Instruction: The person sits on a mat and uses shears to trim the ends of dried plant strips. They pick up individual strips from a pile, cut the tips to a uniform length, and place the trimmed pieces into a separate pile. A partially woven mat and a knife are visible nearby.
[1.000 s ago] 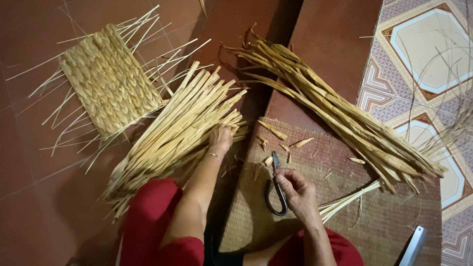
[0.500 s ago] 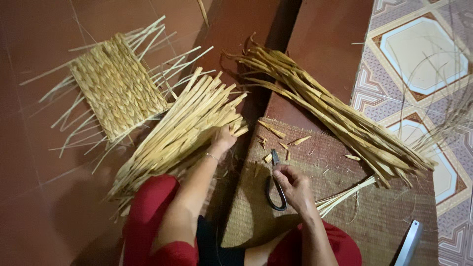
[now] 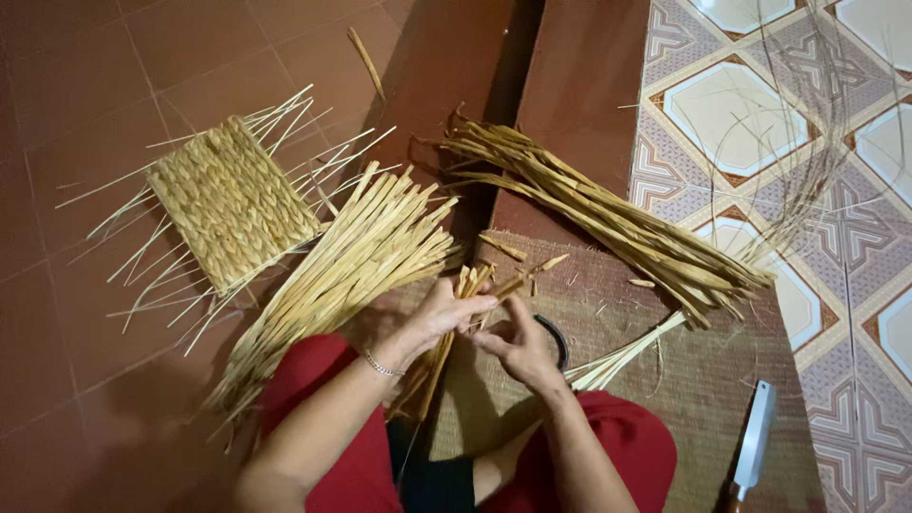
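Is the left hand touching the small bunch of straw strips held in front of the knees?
Touching. The head view shows the left hand wrapped around the straw strips, its fingers closed over them.

Straw heap (image 3: 342, 266) crowds left, scissors (image 3: 556, 340) right — bare mat (image 3: 703, 380) near knife (image 3: 755, 439).

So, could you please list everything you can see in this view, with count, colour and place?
woven panel: one, straw yellow, on the red floor tiles at left, loose thin stakes sticking out around it
cut strips: one large fanned pile, pale yellow, beside the panel
longer strips: one bundle, darker tan, lying across the mat's top edge
mat: one, brown woven, under the person
scissors: one pair, dark handles, mostly hidden behind the right hand
knife: one, silvery blade, on the mat at lower right
small bunch of strips: one, yellow, held
left hand: grips the bunch
right hand: touches the bunch's tips
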